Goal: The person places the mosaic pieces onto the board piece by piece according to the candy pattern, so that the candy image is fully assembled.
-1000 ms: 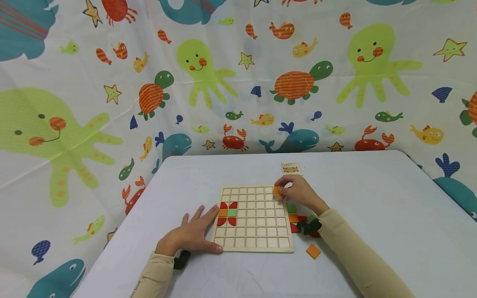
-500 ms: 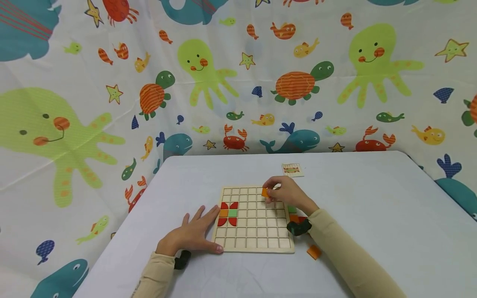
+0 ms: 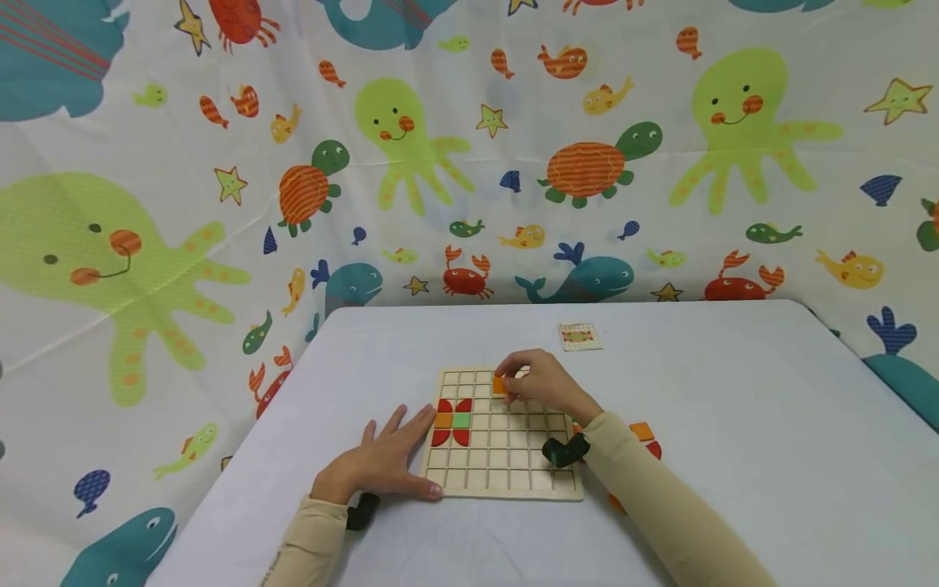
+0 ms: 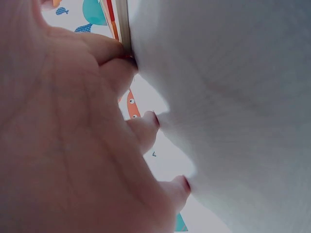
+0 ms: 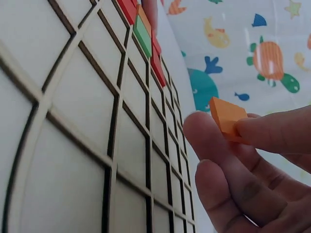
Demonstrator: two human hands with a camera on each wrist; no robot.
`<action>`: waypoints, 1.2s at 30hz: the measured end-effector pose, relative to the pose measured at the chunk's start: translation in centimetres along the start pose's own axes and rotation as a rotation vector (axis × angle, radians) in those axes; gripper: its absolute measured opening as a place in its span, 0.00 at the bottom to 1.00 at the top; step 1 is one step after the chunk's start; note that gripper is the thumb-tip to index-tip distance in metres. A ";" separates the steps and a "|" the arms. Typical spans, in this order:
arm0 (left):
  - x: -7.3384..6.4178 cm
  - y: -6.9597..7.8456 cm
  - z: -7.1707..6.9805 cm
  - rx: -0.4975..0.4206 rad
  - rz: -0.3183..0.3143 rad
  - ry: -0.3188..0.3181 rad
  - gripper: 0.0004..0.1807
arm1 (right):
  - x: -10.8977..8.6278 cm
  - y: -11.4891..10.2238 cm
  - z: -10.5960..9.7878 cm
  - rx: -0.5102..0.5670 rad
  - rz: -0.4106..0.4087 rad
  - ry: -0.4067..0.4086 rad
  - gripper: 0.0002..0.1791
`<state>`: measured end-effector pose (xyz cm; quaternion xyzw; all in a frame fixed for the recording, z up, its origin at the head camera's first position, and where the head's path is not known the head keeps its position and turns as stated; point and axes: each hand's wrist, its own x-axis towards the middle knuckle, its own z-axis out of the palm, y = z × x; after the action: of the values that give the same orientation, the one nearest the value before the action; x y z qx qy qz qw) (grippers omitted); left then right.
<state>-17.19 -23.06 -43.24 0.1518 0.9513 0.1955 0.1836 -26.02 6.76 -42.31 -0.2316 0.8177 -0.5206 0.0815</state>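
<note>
An orange square tile (image 5: pixel 227 115) is pinched between the thumb and fingers of my right hand (image 3: pixel 540 381), held over the far rows of the wooden grid board (image 3: pixel 506 495). On the board's left side sit a second orange tile (image 3: pixel 443 421), a green tile (image 3: pixel 461 421) and several red petal-shaped tiles (image 3: pixel 440 438) around them. My left hand (image 3: pixel 381 458) rests with fingers spread against the board's left edge, thumb near its front corner. In the left wrist view its fingertips (image 4: pixel 181 187) touch the white table.
A small pattern card (image 3: pixel 580 337) lies behind the board. To the right, loose tiles including an orange one (image 3: pixel 641 431) and a red one (image 3: pixel 654 449) are partly hidden by the right sleeve (image 3: pixel 660 505). A printed sea-animal curtain (image 3: pixel 469 163) hangs behind the table.
My right hand has moved left along the board's far rows with the orange tile in its pinch. Loose tiles on the right have come out from behind the sleeve. My left hand stays put.
</note>
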 end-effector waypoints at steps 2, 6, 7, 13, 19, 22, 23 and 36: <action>0.0 0.0 0.0 0.002 -0.002 0.000 0.69 | 0.2 -0.2 0.4 -0.008 -0.001 0.000 0.07; 0.0 0.0 -0.1 0.004 -0.004 -0.002 0.69 | 0.6 -0.4 1.3 -0.015 0.008 0.006 0.05; 0.0 0.0 -0.1 0.003 -0.005 -0.003 0.69 | 0.7 -0.3 1.5 -0.014 0.010 0.006 0.05; 0.0 -0.3 0.1 0.004 -0.005 -0.006 0.69 | 0.9 -0.4 2.2 -0.020 0.009 0.000 0.03; 0.0 -0.2 0.1 -0.006 0.004 -0.013 0.69 | 1.0 -0.3 2.8 -0.073 -0.009 0.000 0.03; 0.0 -0.1 0.0 -0.008 0.002 -0.015 0.70 | 1.2 -0.3 3.1 -0.086 -0.006 -0.006 0.03; 0.0 -0.1 0.0 -0.007 0.001 -0.014 0.70 | 1.2 -0.3 3.2 -0.086 -0.003 -0.008 0.03; 0.0 0.0 -0.1 -0.003 -0.002 -0.016 0.69 | 1.4 -0.2 4.2 -0.212 0.038 0.000 0.02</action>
<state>-17.21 -23.10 -43.15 0.1522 0.9497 0.1955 0.1915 -25.63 2.63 -43.82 -0.2231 0.8724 -0.4298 0.0664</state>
